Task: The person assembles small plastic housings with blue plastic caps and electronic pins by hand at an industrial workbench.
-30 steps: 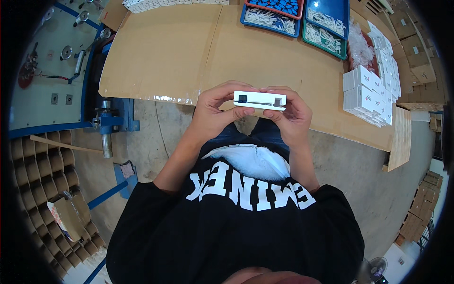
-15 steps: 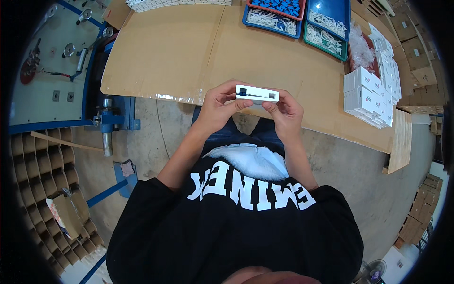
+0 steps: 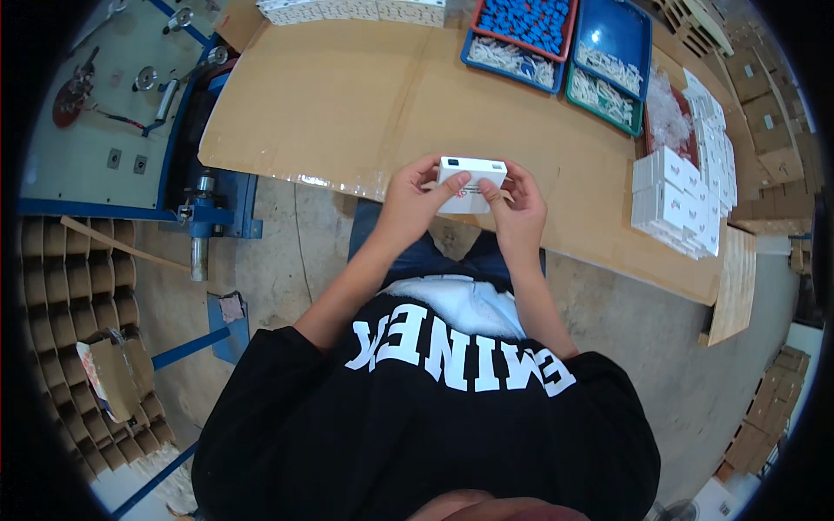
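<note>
A small white box [image 3: 464, 201] is held up just off the near edge of the cardboard-topped table [image 3: 330, 104]. Its printed broad face is turned up toward me, and two small cut-outs show along its far narrow side, the left one dark. My left hand [image 3: 420, 196] grips the box's left side, thumb lying across the face and fingers behind. On the right side my right hand [image 3: 519, 201] holds it the same way, thumb on the face. The fingers behind the box are partly hidden.
Stacked white boxes [image 3: 673, 195] stand at the table's right end. At the back are a red tray [image 3: 566, 50] of blue pieces, and blue [image 3: 612, 26] and green [image 3: 638, 117] trays with white pieces. A blue-framed machine [image 3: 95, 204] and a cardboard divider grid [image 3: 52, 295] are on the left.
Both hands have tilted the white box, so its broad printed face now shows where mainly the narrow side with cut-outs showed before. The whole view has shifted slightly.
</note>
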Demonstrator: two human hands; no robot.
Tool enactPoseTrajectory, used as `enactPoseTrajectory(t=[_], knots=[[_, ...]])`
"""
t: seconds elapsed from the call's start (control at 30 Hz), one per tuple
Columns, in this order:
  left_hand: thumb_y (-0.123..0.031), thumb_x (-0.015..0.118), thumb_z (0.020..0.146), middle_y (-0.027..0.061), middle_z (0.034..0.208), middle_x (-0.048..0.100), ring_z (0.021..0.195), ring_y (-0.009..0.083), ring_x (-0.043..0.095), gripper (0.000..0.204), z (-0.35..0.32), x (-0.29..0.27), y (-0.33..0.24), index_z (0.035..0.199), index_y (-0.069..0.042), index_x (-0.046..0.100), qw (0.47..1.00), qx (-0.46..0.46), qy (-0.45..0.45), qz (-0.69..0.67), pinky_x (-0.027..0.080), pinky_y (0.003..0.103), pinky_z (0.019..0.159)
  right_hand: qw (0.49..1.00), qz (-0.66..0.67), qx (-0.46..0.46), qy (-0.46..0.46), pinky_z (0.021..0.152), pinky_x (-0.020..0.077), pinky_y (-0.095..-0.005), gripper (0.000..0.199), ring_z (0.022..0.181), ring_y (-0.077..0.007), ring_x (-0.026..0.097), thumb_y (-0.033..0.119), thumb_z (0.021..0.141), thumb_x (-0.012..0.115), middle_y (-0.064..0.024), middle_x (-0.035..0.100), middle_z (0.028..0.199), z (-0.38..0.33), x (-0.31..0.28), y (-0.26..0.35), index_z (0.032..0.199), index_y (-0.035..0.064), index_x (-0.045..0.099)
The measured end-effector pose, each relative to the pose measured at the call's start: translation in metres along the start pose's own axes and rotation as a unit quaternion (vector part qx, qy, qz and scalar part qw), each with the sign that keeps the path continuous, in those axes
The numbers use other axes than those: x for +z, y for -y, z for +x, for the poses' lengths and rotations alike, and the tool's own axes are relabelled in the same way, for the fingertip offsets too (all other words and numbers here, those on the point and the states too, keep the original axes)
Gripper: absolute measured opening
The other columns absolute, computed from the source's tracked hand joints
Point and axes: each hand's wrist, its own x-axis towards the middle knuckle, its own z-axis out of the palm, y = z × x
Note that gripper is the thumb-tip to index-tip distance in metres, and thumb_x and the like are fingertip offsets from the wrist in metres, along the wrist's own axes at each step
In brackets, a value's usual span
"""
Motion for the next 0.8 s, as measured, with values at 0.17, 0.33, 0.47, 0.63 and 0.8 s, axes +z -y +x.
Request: enactPoseTrajectory(t=[0.17,0.33,0.47,0.63,0.8], knots=[[-0.014,0.070,0.098,0.0081,0.117,0.069,0.103,0.0132,0.065,0.038,0.000,0.010,0.003,0.133,-0.003,0.060,0.998,-0.051,0.009,0.036,0.054,0.030,0.088,0.966,-0.238,-0.096,0.018,0.095,0.0545,-0.0358,0.082,0.117,-0.0250,0.063,0.016,0.082,0.085,-0.0216,0.058,0.133,0.000,0.007,-0.001,0.147,-0.0035,0.039],[-0.016,0.068,0.099,0.0047,0.112,0.064,0.099,0.0115,0.062,0.026,0.012,-0.006,0.017,0.121,-0.003,0.062,0.993,-0.037,0.074,-0.081,0.051,0.028,0.085,0.980,-0.194,0.022,0.026,0.100,0.0529,-0.0427,0.081,0.131,-0.0299,0.054,0.010,0.087,0.072,-0.0197,0.050,0.145,0.012,-0.003,-0.023,0.155,-0.0025,0.029],[-0.017,0.077,0.091,0.0008,0.078,0.046,0.068,0.0104,0.040,0.044,0.039,-0.071,0.049,0.067,-0.003,0.043,0.976,0.058,-0.083,0.193,0.035,0.027,0.061,0.980,0.115,0.158,0.044,0.096,0.0576,-0.0484,0.063,0.131,-0.0376,0.057,0.022,0.096,0.043,-0.0206,0.051,0.149,0.030,-0.019,-0.054,0.154,-0.0023,0.035],[-0.002,0.069,0.084,0.0090,0.095,0.051,0.079,0.0154,0.051,0.035,0.078,-0.175,0.068,0.068,-0.003,0.038,0.942,0.122,-0.181,0.254,0.042,0.027,0.069,0.970,0.135,0.196,0.056,0.096,0.0553,-0.0373,0.053,0.115,-0.0322,0.068,0.019,0.095,0.038,-0.0234,0.066,0.126,0.090,-0.023,-0.076,0.138,-0.0096,0.052],[-0.004,0.064,0.086,0.0154,0.118,0.056,0.111,0.0276,0.055,0.017,0.097,-0.282,0.037,0.075,-0.002,0.051,0.863,0.206,-0.130,0.442,0.045,0.038,0.092,0.947,-0.305,0.029,0.097,0.074,0.0485,-0.0317,0.037,0.080,-0.0133,0.060,0.026,0.097,0.053,-0.0067,0.066,0.095,0.212,0.012,-0.039,0.111,-0.0064,0.063]])
